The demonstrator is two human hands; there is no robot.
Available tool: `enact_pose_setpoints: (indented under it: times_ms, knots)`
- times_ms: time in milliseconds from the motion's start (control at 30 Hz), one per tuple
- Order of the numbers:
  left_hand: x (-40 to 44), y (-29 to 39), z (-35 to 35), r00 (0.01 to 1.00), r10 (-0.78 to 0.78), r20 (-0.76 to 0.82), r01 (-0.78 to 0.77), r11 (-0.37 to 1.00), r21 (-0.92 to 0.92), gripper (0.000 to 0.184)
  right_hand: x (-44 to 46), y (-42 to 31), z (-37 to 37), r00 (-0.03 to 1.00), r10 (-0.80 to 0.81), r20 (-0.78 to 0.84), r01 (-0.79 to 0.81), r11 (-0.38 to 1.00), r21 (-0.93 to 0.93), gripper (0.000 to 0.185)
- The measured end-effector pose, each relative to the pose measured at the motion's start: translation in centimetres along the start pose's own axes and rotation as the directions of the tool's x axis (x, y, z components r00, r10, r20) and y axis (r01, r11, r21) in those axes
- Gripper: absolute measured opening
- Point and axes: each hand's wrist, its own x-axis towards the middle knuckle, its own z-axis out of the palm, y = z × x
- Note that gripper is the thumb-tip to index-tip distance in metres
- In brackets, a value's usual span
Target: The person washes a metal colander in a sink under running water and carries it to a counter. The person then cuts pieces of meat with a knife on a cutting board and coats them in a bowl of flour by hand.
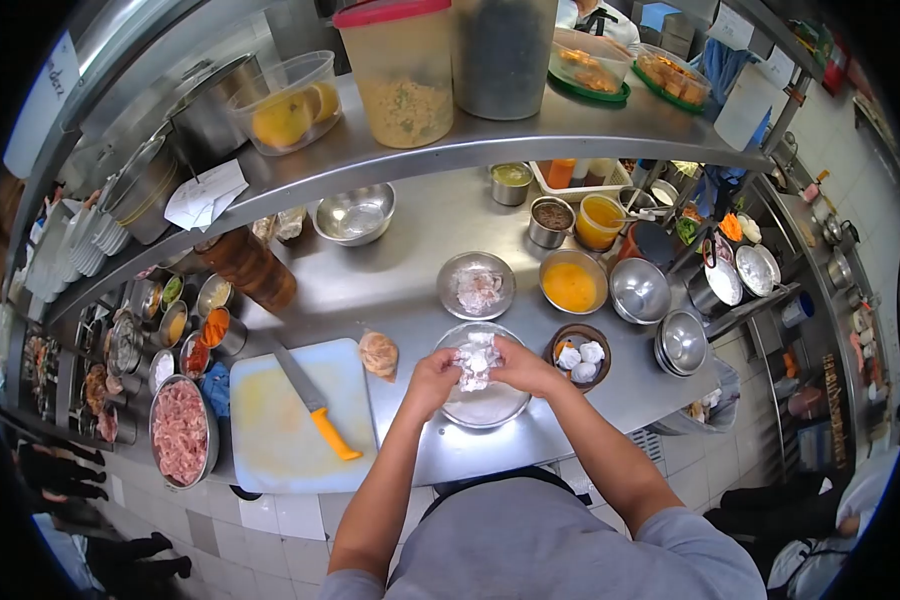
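My left hand (436, 380) and my right hand (519, 366) meet over a metal bowl of white powder (486, 410), which looks like flour. Between them they hold a lumpy flour-coated piece (476, 360), with fingers curled at its two sides. What lies under the coating cannot be made out. Just behind stands a smaller metal bowl (477, 286) with floury pinkish bits. To the right of my right hand, a brown bowl (578, 358) contains several white lumps and something orange. A bowl of yellow-orange liquid (572, 287) sits behind it.
On the left, a cutting board (300, 440) carries a knife with a yellow handle (332, 435), beside a bowl of raw meat (181, 432). A tan lump (378, 354) lies near my left forearm. Overhead, a metal shelf (510, 142) bears containers. Other people stand at both sides.
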Motion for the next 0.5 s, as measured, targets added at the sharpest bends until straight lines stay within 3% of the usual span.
enact_pose_setpoints:
  times_ms: [67,200,267,333,367,433,500]
  knots:
    - [-0.1,0.2,0.1,1.0,0.018,0.015,-0.018,1.0,-0.012,0.028,0.3,0.4,-0.3,0.997,-0.045,0.058,0.05,0.996,-0.075,0.041]
    - [-1.1,2.0,0.5,0.999,0.012,-0.031,-0.012,1.0,0.005,0.028,0.7,1.2,-0.6,0.999,0.006,-0.038,-0.01,0.994,-0.108,0.039]
    - [-1.4,3.3,0.3,0.997,-0.037,0.069,0.007,0.921,0.39,0.032,0.8,1.2,-0.4,0.999,0.022,-0.042,-0.025,0.997,-0.078,0.037]
    - [-0.4,0.9,0.0,0.998,0.042,0.041,-0.054,0.925,0.377,0.027,0.6,0.5,-0.2,0.996,0.046,-0.083,-0.037,0.994,0.099,0.034]
    - [-0.3,0.8,0.1,0.993,0.116,0.017,-0.114,0.924,0.366,0.022,0.3,0.0,-0.1,0.996,0.044,-0.081,-0.036,0.994,0.099,0.034]
    - [-0.2,0.6,0.2,0.993,0.121,-0.013,-0.106,0.91,0.4,0.023,-0.2,-1.2,0.1,0.994,0.098,-0.056,-0.071,0.93,0.359,0.031]
    - [-0.2,0.4,0.2,0.991,0.123,-0.049,-0.09,0.897,0.434,0.023,0.2,-0.2,-0.2,0.992,0.121,-0.039,-0.094,0.903,0.418,0.031]
